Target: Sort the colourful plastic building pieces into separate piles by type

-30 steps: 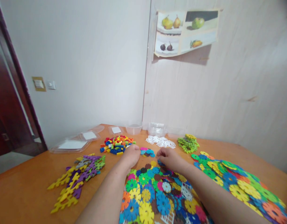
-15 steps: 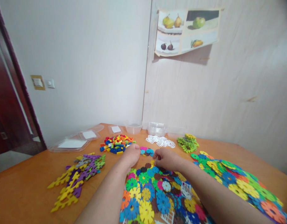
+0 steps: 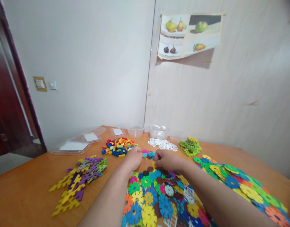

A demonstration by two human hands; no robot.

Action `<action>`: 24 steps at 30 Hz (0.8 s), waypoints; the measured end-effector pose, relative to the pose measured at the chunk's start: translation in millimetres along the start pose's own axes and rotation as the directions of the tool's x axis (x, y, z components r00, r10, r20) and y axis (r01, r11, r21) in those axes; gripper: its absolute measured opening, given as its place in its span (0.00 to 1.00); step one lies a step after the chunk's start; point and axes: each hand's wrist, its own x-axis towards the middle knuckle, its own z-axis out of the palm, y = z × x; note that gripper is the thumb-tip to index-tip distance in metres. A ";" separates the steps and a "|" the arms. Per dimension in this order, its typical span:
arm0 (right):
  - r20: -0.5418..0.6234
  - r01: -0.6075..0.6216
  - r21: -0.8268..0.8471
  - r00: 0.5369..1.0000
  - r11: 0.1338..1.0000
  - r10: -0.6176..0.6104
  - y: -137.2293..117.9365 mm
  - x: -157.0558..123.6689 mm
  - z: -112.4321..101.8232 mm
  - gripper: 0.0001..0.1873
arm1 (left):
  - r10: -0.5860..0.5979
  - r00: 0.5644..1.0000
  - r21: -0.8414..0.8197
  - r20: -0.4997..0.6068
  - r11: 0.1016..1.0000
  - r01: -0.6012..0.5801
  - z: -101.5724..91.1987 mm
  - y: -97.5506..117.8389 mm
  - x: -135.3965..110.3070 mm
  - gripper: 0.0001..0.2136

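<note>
A small group of pink and blue notched plastic discs (image 3: 148, 154) lies on the table between my hands. My left hand (image 3: 134, 158) rests just left of it, thumb side up, with its other fingers hidden from view. To the right, my right hand (image 3: 167, 160) has its fingers curled together; whatever is in them cannot be made out. A yellow disc (image 3: 153, 164) shows at its fingertips. Nearest to me, beneath both forearms, spreads a large mixed heap of notched discs (image 3: 165, 205) in many colours, with a white lattice piece (image 3: 189, 194) among them.
Purple and yellow toothed pieces (image 3: 76, 183) lie at left, small building bricks (image 3: 118, 146) behind. White lattice pieces (image 3: 162, 144) and green pieces (image 3: 190, 147) sit farther back. More discs (image 3: 248, 190) cover the right. Clear tubs (image 3: 135, 130) and lids (image 3: 74, 146) stand along the wall.
The view has shifted slightly, moving the whole scene a little down and right. My right hand's fingers look more tightly curled; my left hand stays about where it was.
</note>
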 end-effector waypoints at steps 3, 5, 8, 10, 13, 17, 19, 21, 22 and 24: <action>-0.062 -0.029 0.128 0.997 0.991 0.037 -1.1 10.5 4.3 0.08 | -0.001 1.000 0.003 -0.003 1.000 0.001 0.7 -1.1 0.6 0.06; -0.088 -0.056 0.205 0.993 0.977 0.076 -0.1 20.0 6.2 0.06 | 0.002 1.000 0.011 0.000 1.000 -0.002 0.6 -0.9 0.4 0.06; -0.129 -0.095 0.292 0.982 0.952 0.137 3.3 29.0 5.4 0.07 | 0.008 1.000 0.019 0.009 1.000 -0.009 -0.3 0.3 -0.6 0.07; -0.159 -0.103 0.318 0.974 0.943 0.160 5.7 27.9 0.9 0.08 | 0.009 1.000 0.028 0.014 1.000 -0.010 -1.1 1.2 -1.4 0.07; -0.188 -0.097 0.318 0.968 0.943 0.163 10.6 17.7 -13.1 0.07 | 0.005 1.000 0.032 0.004 0.999 -0.005 -1.9 2.3 -2.3 0.07; -0.259 -0.108 0.248 0.950 0.963 0.174 26.6 3.6 -40.0 0.05 | -0.005 1.000 0.044 0.001 0.999 0.005 -1.6 3.2 -2.3 0.09; -0.314 -0.122 0.181 0.933 0.976 0.175 39.3 -0.4 -51.5 0.05 | 0.003 1.000 0.071 0.007 0.997 -0.003 -0.9 3.5 -1.8 0.09; -0.358 -0.135 0.097 0.920 0.986 0.161 52.3 -2.8 -58.2 0.05 | 0.015 1.000 0.105 0.015 0.994 -0.016 0.0 3.6 -1.2 0.09; -0.369 -0.141 0.054 0.917 0.989 0.151 58.0 -3.7 -59.2 0.05 | 0.021 1.000 0.120 0.019 0.992 -0.023 0.4 3.6 -1.0 0.09; -0.358 -0.151 -0.026 0.924 0.988 0.132 66.1 -5.0 -57.3 0.05 | 0.028 0.999 0.140 0.028 0.990 -0.031 0.7 3.6 -0.5 0.09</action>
